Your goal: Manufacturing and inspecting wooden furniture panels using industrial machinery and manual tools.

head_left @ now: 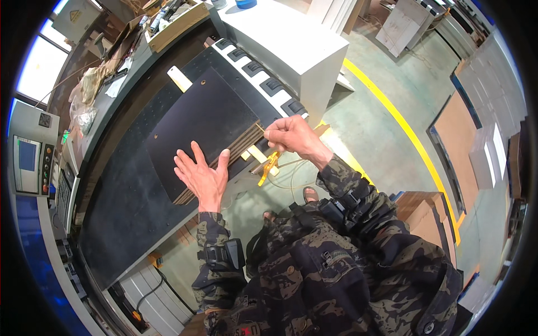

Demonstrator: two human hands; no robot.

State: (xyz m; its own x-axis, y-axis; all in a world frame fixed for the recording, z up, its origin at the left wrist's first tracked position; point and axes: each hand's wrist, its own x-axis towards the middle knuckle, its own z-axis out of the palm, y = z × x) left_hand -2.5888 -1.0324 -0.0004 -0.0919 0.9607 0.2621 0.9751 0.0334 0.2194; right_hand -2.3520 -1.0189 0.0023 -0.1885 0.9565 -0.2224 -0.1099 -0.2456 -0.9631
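Note:
A stack of flat black panels (204,109) with brown layered edges lies on the dark machine table (129,196). My left hand (203,175) rests flat on the near corner of the stack, fingers spread and thumb out toward the edge. At the stack's right end my right hand (292,138) is closed in a pinch, with a thin tan peg (259,127) sticking out from the fingertips beside the panel edges. Just below that hand is a yellow air blow gun (270,168) with a thin hose, at the table's near side.
A row of black rollers (255,68) in a white strip runs behind the stack. Beyond it stands a white cabinet (291,45). A control panel with a screen (31,162) is at the far left. Stacked cardboard (423,215) stands on the floor to my right, near a yellow line (400,123).

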